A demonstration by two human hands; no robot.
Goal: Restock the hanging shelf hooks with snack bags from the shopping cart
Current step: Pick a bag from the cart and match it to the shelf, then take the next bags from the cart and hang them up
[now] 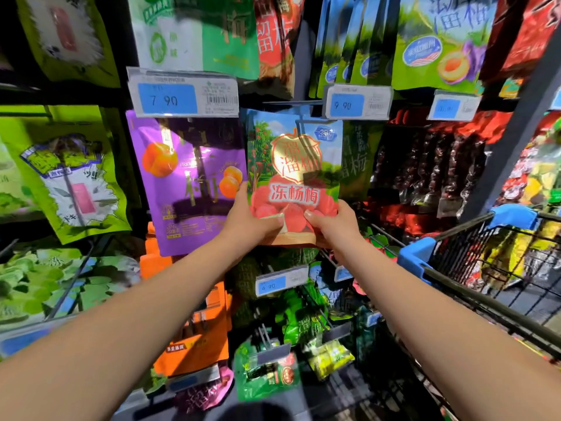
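The dark hanging shelf wall (516,141), crowded with pouches, fills the view ahead. The blue-handled wire shopping cart (510,215) stands to the right, nearer the right arm, with more packets inside. The glossy red-and-blue plastic snack bag (296,165) is held upright against the display, just right of a purple foil pouch (188,183), its long axis vertical. Both hands pinch its bottom edge with thumbs in front: the left hand (252,220) at the lower left corner, the right hand (334,224) at the lower right. The thin metal hook (299,121) below the 9.90 price tag (358,104) lies straight above the hands at the bag's top edge. I cannot tell whether the bag's hole is already threaded.
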